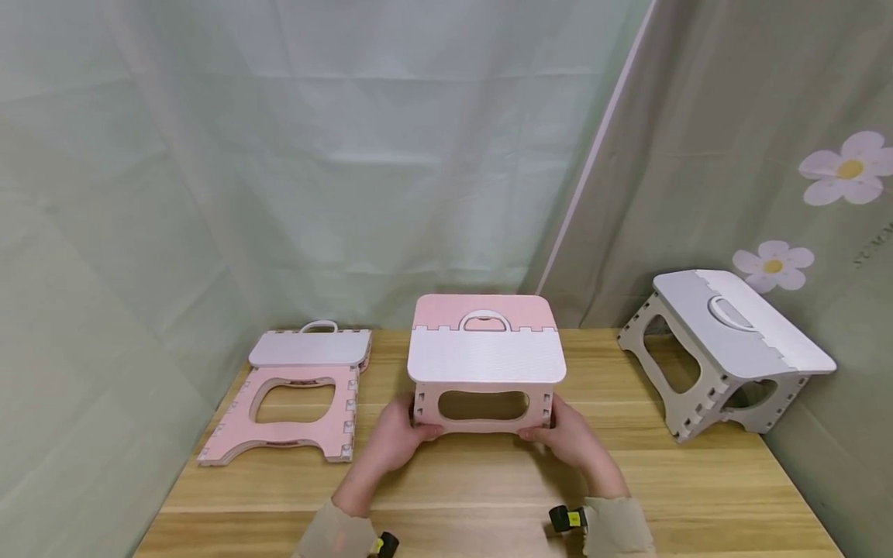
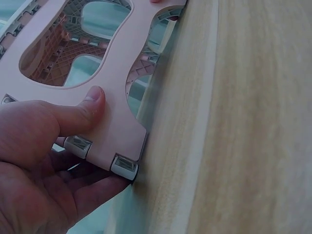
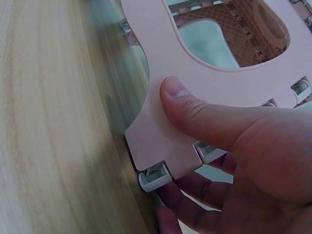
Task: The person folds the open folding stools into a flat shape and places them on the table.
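A pink and white folding step stool (image 1: 486, 356) stands unfolded at the middle of the table, its white carry handle on top. My left hand (image 1: 399, 435) grips its front left leg; in the left wrist view the thumb (image 2: 92, 105) lies on the pink front panel while the other fingers go behind the corner. On the opposite side my right hand (image 1: 568, 434) grips the front right leg. There too, in the right wrist view, the thumb (image 3: 183, 100) presses the panel's face and the fingers curl round the hinged edge.
To the left lies a pink and white stool (image 1: 300, 403), folded partly flat. A grey and white stool (image 1: 725, 341) stands unfolded at the right, angled. Pale curtains (image 1: 391, 155) hang behind the wooden table (image 1: 481, 496).
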Demonstrator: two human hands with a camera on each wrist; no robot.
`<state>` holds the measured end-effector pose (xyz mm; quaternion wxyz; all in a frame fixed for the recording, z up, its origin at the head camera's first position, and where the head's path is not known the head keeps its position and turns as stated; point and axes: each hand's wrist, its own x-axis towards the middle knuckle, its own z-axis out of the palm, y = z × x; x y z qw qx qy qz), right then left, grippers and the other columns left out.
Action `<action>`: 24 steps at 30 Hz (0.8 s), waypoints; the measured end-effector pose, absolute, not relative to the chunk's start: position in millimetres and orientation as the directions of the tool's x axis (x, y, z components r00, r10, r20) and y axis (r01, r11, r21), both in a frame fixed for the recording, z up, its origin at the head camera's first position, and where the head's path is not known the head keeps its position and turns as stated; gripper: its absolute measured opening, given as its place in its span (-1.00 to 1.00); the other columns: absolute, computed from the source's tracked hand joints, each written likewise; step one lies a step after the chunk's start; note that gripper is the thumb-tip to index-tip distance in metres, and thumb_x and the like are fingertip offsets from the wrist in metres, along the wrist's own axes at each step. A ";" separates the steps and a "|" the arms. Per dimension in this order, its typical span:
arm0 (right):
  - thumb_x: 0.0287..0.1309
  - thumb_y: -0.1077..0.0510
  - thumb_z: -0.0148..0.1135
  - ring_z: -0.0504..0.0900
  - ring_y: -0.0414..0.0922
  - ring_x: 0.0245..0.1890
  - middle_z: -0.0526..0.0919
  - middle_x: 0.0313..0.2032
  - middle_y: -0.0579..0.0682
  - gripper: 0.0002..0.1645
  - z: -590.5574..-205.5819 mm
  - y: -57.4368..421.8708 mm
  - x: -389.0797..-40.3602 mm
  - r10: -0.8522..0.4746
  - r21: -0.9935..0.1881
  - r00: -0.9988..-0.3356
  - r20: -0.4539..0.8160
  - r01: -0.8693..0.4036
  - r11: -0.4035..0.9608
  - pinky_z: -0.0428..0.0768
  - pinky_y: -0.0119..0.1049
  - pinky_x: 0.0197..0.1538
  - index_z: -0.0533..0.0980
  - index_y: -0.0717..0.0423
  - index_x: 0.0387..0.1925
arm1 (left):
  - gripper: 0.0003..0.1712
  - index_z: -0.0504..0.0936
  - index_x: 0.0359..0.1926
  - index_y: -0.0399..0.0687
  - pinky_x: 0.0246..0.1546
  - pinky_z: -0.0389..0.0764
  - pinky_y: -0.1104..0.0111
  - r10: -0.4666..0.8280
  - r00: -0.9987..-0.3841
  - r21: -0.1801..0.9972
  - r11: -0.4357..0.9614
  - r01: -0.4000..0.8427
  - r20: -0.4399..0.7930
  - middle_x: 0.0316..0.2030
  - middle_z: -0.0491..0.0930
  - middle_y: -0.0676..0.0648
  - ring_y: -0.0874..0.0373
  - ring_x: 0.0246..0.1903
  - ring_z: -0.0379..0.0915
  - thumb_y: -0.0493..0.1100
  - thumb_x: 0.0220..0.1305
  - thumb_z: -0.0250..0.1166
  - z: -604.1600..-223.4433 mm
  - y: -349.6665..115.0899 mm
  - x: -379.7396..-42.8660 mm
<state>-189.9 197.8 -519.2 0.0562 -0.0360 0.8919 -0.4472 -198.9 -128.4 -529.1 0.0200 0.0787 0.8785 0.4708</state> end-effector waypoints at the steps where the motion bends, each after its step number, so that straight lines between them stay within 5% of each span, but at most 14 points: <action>1: 0.11 0.06 0.68 0.61 0.10 0.12 0.69 0.18 0.15 -0.08 -519.2 197.9 -190.0 -0.115 -0.800 -0.991 -0.068 -0.014 0.600 0.53 0.22 0.24 0.43 0.19 0.42 | -0.36 0.58 0.21 -0.34 0.06 0.64 0.03 0.157 -0.987 0.829 0.545 0.121 0.041 0.01 0.69 -0.19 0.04 -0.08 0.60 -0.17 0.21 0.64 -529.1 -128.3 -199.0; 24: 0.14 0.06 0.66 0.62 0.08 0.11 0.71 0.13 0.10 -0.19 -519.1 197.7 -189.8 -0.125 -0.800 -0.990 -0.067 -0.022 0.599 0.53 0.23 0.23 0.48 0.15 0.35 | -0.43 0.58 0.21 -0.28 0.05 0.64 0.06 0.176 -0.982 0.814 0.561 0.151 0.061 0.04 0.69 -0.17 0.06 -0.06 0.60 -0.21 0.27 0.59 -529.2 -127.8 -198.2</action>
